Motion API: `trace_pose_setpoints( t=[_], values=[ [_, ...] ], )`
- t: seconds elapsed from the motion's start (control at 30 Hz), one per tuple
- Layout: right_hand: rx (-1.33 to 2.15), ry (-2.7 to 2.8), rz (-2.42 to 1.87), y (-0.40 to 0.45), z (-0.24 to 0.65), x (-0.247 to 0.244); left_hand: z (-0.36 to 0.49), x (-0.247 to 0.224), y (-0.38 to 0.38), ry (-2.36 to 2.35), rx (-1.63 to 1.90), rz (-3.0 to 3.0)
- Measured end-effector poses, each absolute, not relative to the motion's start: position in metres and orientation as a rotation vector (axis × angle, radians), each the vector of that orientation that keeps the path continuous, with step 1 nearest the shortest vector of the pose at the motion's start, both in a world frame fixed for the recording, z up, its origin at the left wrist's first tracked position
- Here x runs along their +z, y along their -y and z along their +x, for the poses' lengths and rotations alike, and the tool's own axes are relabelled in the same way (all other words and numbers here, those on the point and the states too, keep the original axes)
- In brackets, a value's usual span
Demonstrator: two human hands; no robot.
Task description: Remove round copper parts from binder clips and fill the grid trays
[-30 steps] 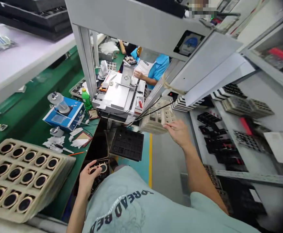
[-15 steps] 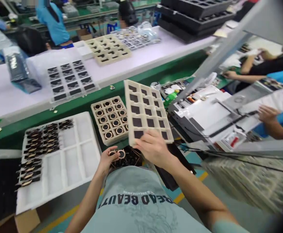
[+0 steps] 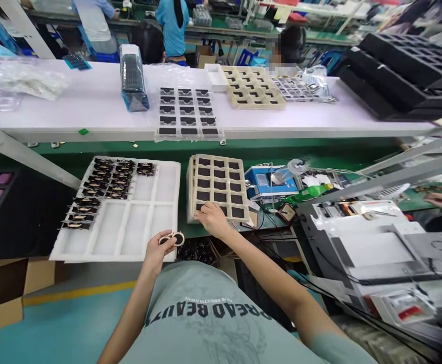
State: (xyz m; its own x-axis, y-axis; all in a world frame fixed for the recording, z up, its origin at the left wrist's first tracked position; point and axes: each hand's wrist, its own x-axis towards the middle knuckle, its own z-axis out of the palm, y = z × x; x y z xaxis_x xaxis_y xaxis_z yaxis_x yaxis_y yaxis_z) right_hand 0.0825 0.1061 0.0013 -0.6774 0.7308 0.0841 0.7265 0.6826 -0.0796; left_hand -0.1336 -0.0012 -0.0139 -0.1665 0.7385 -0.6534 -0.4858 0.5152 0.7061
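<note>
My left hand (image 3: 157, 253) is closed on two round watch cases (image 3: 178, 238) with pale gold rims and dark faces, held between thumb and fingers over the bench's front edge. My right hand (image 3: 212, 219) grips the front left edge of a beige compartment tray (image 3: 211, 184) with dark inserts in its cells. This tray lies on top of a stack of similar trays, covering the round parts beneath. To the left is a white foam tray (image 3: 164, 184), partly filled with dark pieces bearing thin gold-coloured parts (image 3: 101, 179).
Behind the bench runs a white shelf (image 3: 103, 116) with a clear tray (image 3: 186, 112), another beige tray (image 3: 256, 102) and stacked black trays (image 3: 391, 96). A blue device (image 3: 266, 182) and green bottle (image 3: 313, 192) stand right. Below is a box of dark pieces (image 3: 196, 250).
My right hand has lowered the beige tray from a tilted, raised position onto the tray stack. My left hand still holds the watch cases. The camera view has swung to the right and levelled.
</note>
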Motion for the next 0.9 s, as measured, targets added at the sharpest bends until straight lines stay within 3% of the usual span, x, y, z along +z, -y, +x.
trace_pose_setpoints(
  t=[0.43,0.9],
  values=[
    [-0.024,2.789,-1.201,-0.106,0.083,0.017,-0.114,0.013,-0.039,-1.261,1.156,0.394],
    [0.239,2.588,-1.247,-0.101,0.091,0.006,-0.098,0.007,-0.035,-1.279,1.258,0.329]
  ],
)
